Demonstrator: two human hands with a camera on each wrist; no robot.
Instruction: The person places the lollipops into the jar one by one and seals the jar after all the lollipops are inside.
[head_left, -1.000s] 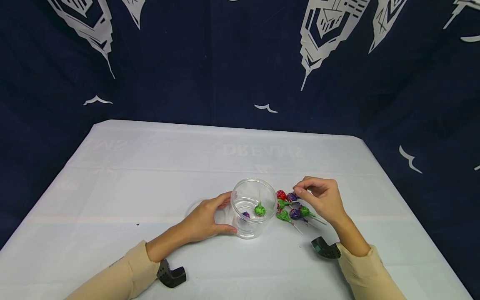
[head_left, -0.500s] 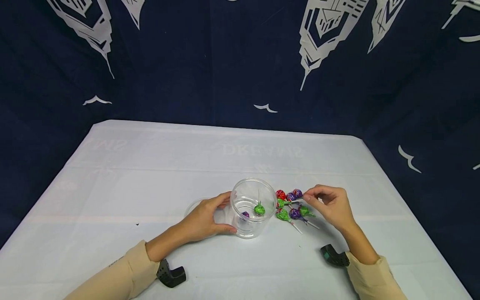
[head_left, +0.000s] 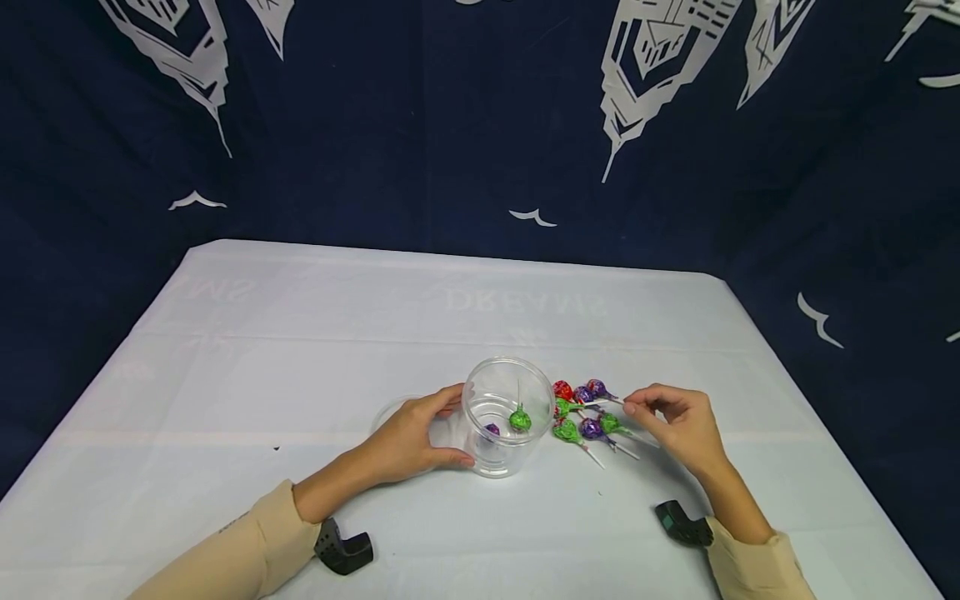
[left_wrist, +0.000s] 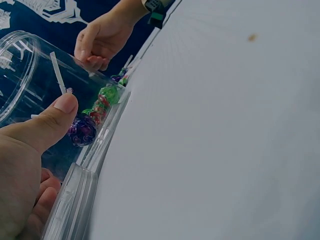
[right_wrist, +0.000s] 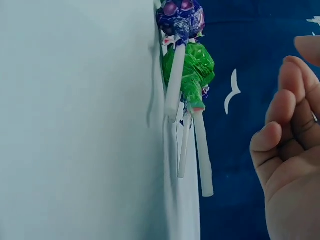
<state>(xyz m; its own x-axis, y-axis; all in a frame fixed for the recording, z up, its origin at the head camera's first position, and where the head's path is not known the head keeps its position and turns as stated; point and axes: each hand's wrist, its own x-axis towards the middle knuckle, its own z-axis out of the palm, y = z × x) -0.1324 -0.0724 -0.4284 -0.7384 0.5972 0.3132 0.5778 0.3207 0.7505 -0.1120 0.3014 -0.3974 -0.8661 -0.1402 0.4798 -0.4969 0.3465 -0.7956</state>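
- Right grip point(head_left: 675, 425): fingers bent, thumb and forefinger tips close together at the stick end of a purple lollipop point(head_left: 597, 388); whether they have hold of it, I cannot tell.
- Left grip point(head_left: 408, 437): spread wide, thumb and fingers curved round an upright clear cup point(head_left: 501, 458).
- Right of the left grip, inside the cup: a green lollipop point(head_left: 520, 419), stick up.
- Left of the right grip, beside the cup: a lollipop pile point(head_left: 591, 428).
- Beyond both grips: white table point(head_left: 337, 317), navy cloth point(head_left: 360, 125).

Before me, the clear jar point(head_left: 497, 458) looks of smooth, glossy plastic; at its three o'clock, the wrapped lollipops point(head_left: 566, 431) are shiny, crinkled; the tablecloth point(head_left: 300, 383) is matt.
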